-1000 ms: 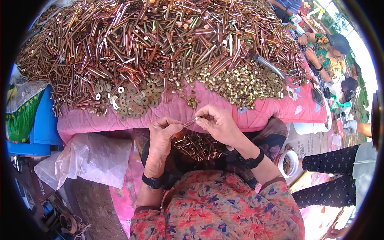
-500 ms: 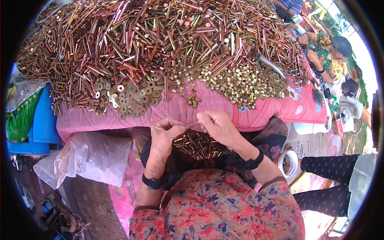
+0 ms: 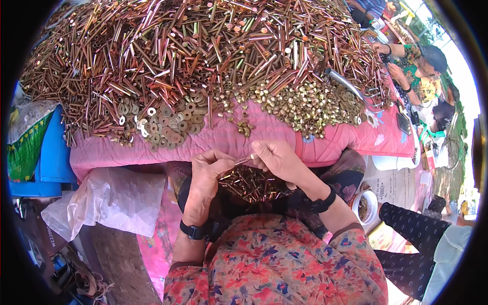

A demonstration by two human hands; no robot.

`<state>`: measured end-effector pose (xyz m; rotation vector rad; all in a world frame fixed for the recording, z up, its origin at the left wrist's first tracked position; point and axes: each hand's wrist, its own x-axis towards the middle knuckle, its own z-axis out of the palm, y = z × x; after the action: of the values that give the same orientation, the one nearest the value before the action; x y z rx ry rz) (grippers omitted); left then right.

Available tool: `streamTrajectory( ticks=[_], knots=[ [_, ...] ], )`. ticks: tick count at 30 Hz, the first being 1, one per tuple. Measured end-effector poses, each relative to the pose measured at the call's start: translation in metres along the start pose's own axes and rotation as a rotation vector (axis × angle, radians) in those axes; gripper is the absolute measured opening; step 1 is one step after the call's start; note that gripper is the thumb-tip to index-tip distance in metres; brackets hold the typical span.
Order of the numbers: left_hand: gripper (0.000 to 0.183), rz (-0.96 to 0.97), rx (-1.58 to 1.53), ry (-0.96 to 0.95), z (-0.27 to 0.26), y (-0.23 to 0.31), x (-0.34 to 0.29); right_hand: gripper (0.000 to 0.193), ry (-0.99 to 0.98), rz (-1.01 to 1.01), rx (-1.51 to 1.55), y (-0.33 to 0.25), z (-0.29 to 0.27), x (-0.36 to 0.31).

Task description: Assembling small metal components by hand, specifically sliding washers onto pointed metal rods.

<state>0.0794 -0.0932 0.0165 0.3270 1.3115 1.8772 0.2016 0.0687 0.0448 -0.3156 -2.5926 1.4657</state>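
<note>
Over my lap, my left hand (image 3: 206, 173) pinches one end of a slim coppery metal bolt (image 3: 243, 160), which lies nearly level between my hands. At its other end the thumb and fingers of my right hand (image 3: 277, 161) are closed round it; a small pale bright part shows at the fingertips. Beyond my hands, a large heap of coppery metal tubes (image 3: 203, 56) covers the pink quilted cloth (image 3: 203, 148). At its near edge lie flat washers (image 3: 170, 127) on the left and brass-coloured nuts (image 3: 305, 104) on the right. Below my hands sits a pile of similar slim pieces (image 3: 251, 184).
A curved metal tube (image 3: 343, 82) lies by the nuts, with a phone (image 3: 403, 123) farther right. Blue bin (image 3: 56, 152) and a clear plastic bag (image 3: 119, 198) are at left. A white bucket (image 3: 365, 207) stands at right, near another person's patterned trouser leg (image 3: 409, 223). A co-worker (image 3: 419, 68) reaches to the heap.
My right thumb and fingers have shifted slightly at the bolt's end, baring a pale part. The co-worker's hand moved toward the heap; a gloved hand at far right has left view.
</note>
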Motion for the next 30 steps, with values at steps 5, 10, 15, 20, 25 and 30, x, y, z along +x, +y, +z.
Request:
streamTrajectory(
  ticks=[5, 10, 15, 20, 25, 30],
  knots=[
    [0.005, -0.010, -0.002, 0.001, 0.000, 0.001, 0.000, 0.019, 0.033, 0.048, 0.233, -0.001, 0.001, -0.002],
    [0.005, -0.012, -0.010, 0.001, 0.002, 0.000, 0.001, 0.029, 0.175, -0.264, -0.029, -0.001, 0.005, -0.002],
    [0.005, -0.010, -0.017, 0.013, 0.003, 0.001, 0.001, 0.035, 0.205, -0.296, -0.074, -0.005, 0.006, 0.000],
    [0.005, -0.019, -0.025, 0.003, 0.003, 0.000, 0.002, 0.030, 0.077, -0.022, 0.186, -0.001, 0.006, 0.001],
    [0.005, -0.023, -0.042, -0.015, 0.001, 0.001, 0.004, 0.026, 0.024, 0.169, 0.364, 0.007, 0.006, 0.004],
    [0.004, -0.045, -0.068, -0.023, -0.006, -0.001, 0.005, 0.032, 0.040, 0.140, 0.270, -0.003, 0.005, 0.004]
  ],
)
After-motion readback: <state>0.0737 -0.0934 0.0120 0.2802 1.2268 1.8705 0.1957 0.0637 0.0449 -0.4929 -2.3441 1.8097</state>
